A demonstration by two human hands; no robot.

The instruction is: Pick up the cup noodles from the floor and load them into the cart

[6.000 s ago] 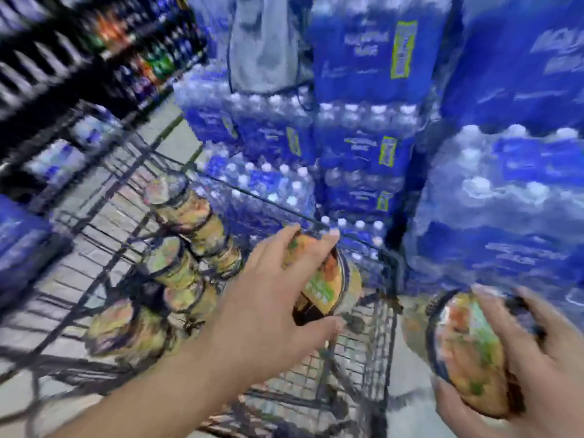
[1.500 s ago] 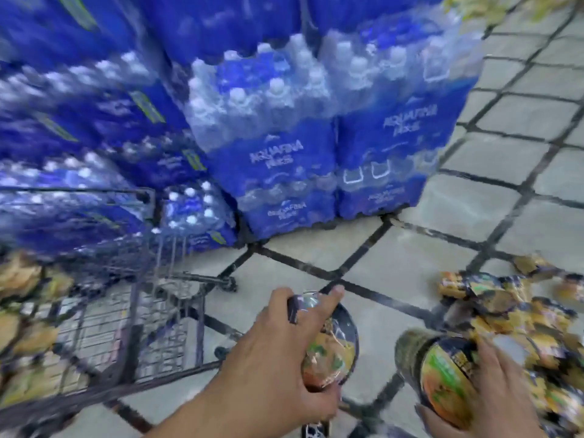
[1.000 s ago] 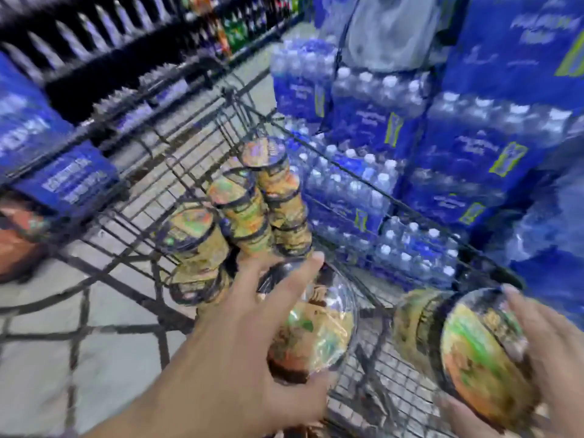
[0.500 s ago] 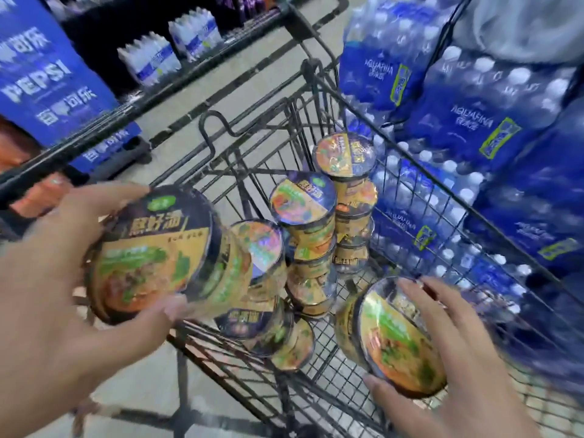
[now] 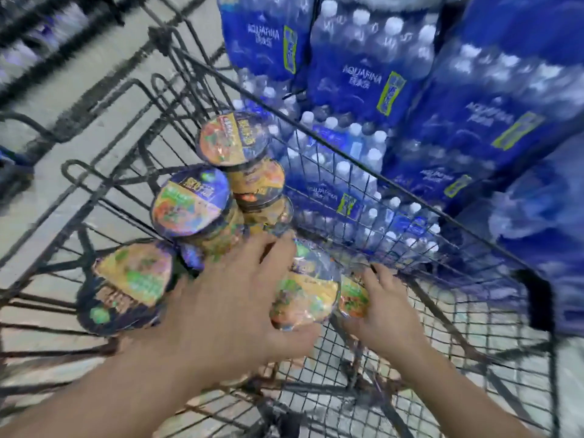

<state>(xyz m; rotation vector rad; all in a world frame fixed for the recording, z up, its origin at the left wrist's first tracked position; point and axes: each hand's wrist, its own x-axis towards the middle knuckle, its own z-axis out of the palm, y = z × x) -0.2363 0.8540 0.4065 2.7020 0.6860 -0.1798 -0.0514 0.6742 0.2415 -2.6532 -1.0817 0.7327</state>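
Observation:
Both my hands reach down inside the black wire cart (image 5: 357,181). My left hand (image 5: 234,311) grips a cup of noodles (image 5: 303,298) with an orange and green lid, fingers over its top and thumb under it. My right hand (image 5: 379,311) holds a second cup (image 5: 352,298), mostly hidden, low against the cart's mesh floor. Several more noodle cups are stacked in the cart: one on top at the back (image 5: 232,139), one in the middle (image 5: 189,203), and one tilted at the left (image 5: 126,289). The picture is blurred by motion.
Shrink-wrapped packs of blue-labelled water bottles (image 5: 363,67) are piled high right beside the cart's far side. Grey tiled floor (image 5: 94,99) shows through the wires at the left. A dark shelf edge (image 5: 38,23) runs across the top left.
Both hands have gone from above the cart down into it with their cups. The left hand's cup moved from the left side to the middle, beside the stacks.

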